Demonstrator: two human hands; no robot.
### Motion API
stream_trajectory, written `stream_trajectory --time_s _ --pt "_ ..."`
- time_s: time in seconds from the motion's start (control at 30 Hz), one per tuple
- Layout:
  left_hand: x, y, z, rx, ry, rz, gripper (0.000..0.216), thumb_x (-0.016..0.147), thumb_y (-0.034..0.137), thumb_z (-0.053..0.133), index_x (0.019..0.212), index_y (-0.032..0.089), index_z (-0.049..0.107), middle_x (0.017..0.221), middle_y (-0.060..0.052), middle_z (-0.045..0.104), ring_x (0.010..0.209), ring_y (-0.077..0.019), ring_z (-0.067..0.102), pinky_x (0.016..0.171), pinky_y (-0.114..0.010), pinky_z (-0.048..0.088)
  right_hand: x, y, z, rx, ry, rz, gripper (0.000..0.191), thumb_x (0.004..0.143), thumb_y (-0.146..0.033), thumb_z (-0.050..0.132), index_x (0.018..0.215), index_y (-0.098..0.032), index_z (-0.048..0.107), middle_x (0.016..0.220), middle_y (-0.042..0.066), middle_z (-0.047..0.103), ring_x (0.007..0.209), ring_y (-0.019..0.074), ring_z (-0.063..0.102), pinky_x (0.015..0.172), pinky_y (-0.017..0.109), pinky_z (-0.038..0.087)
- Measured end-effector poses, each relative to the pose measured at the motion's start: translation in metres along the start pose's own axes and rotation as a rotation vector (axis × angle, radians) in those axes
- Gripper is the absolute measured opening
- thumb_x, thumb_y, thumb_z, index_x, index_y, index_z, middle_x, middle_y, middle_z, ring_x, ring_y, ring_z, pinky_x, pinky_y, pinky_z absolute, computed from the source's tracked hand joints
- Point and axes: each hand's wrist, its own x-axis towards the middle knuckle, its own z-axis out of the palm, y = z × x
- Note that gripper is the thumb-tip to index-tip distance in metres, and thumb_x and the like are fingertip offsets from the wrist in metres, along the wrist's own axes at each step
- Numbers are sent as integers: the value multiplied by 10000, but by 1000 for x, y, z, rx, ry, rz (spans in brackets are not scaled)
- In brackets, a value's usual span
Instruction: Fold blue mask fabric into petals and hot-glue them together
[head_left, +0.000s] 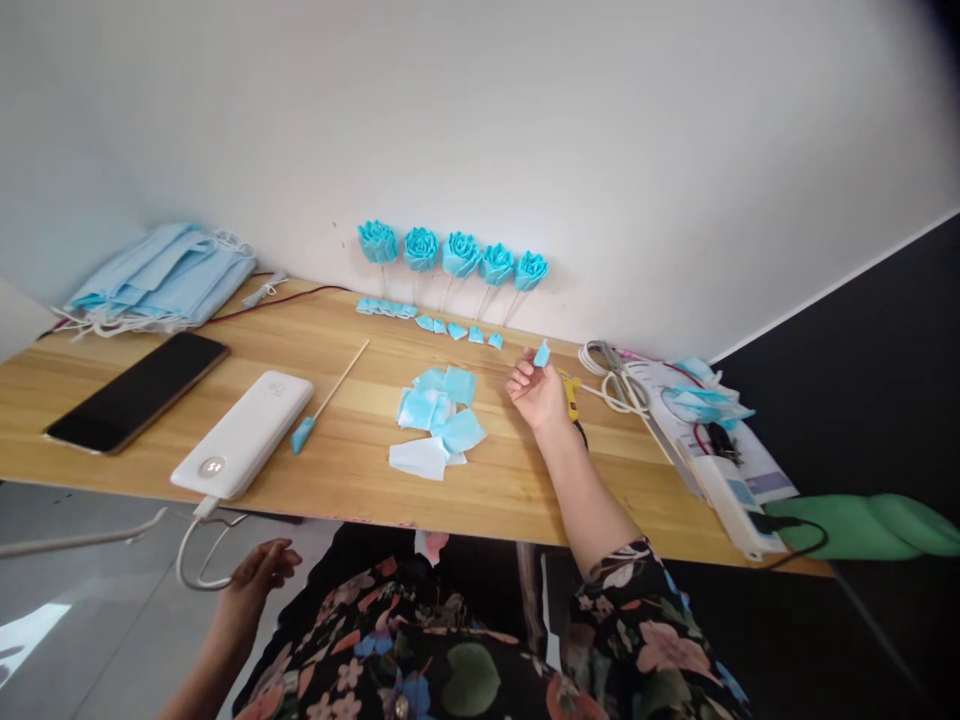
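From the head camera, the right hand [536,390] is raised over the wooden surface [517,485], palm turned up, its fingers bent and closed on a small blue piece [541,354] at the thumb and forefinger. The left hand [262,568] hangs lower, off the front edge and near the white cable [184,562]; its fingers are loosely curled, with nothing seen in them. The relation that matters most is that of the stick [341,380] to the two hands: it lies to the left of the right fingers, past the pile of blue and white pieces [459,386], and just beside the power bank [244,435]. Its long axis runs slantwise, the bare end away and to the right, the blue bud [303,435] toward the front edge. The left hand is the nearer one to that bud, while the right is nearer the pile. Close behind the right wrist sits a yellow glue gun [572,395], partly hidden, with scissors [622,376] farther right. Along the back, five blue flowers [460,256] on sticks lean toward the wall [660,150], with a row of small folded pieces [457,331] below them.
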Motion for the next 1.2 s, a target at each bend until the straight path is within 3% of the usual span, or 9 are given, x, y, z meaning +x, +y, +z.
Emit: stream_trajectory --time_s 0.17,0.27,0.37,0.5,0.67,0.83,0.97,1.07,1.2 --pt "23 -23 4 -137 -16 -84 512 638 610 667 925 186 660 1029 -131 748 914 -273 695 679 -321 554 -1 4 -3 -18 17 10 180 922 -232 428 830 -207 580 547 -69 391 433 76 356 426 161 333" --pt "28 -27 5 -161 4 -49 467 634 510 672 990 208 667 1112 -123 732 1005 -299 692 730 -342 572 0 5 -5 -35 -1 2 141 909 -246 460 837 -215 577 554 -70 396 439 74 361 436 158 338" --pt "26 -28 8 -32 59 -6 464 613 453 662 1024 239 682 1131 -102 721 1111 -345 659 840 -400 568 2 6 -6 -31 -21 6 118 897 -242 472 841 -219 573 557 -70 397 442 78 363 437 160 341" --pt "18 -26 11 135 95 38 472 639 511 634 1024 245 694 1117 -90 725 1171 -371 625 939 -434 534 1 8 -5 -28 -20 19 159 908 -244 439 846 -216 582 566 -66 397 445 84 368 432 170 347" --pt "4 -25 7 -1 -69 -17 558 692 582 593 1082 189 666 934 -95 772 1016 -325 702 990 -447 501 -1 9 -2 -17 -42 26 219 936 -258 397 852 -207 594 563 -63 403 442 82 374 435 171 356" --pt "-2 -30 4 -57 -10 -43 579 633 553 638 1063 166 653 718 -37 720 850 -288 707 912 -415 527 -1 9 0 -39 -47 42 189 932 -251 422 853 -212 589 558 -67 409 438 80 378 431 170 353" --pt "-5 -26 8 -26 -4 8 602 671 593 613 1075 149 644 656 -10 662 769 -262 675 852 -402 518 -2 9 1 -42 -56 42 165 924 -230 438 859 -211 588 564 -66 417 441 80 395 431 174 361" --pt "-3 -20 18 60 32 53 549 701 642 586 949 158 661 598 -2 624 737 -260 651 782 -381 501 -2 10 2 -30 -69 46 192 938 -237 419 854 -204 588 561 -67 416 442 78 404 433 176 360" --pt "11 -3 45 120 13 103 413 757 575 554 650 180 616 544 -12 598 695 -241 629 760 -346 483 -3 10 2 -34 -54 42 217 939 -231 401 859 -198 600 563 -62 427 437 75 401 430 177 351"
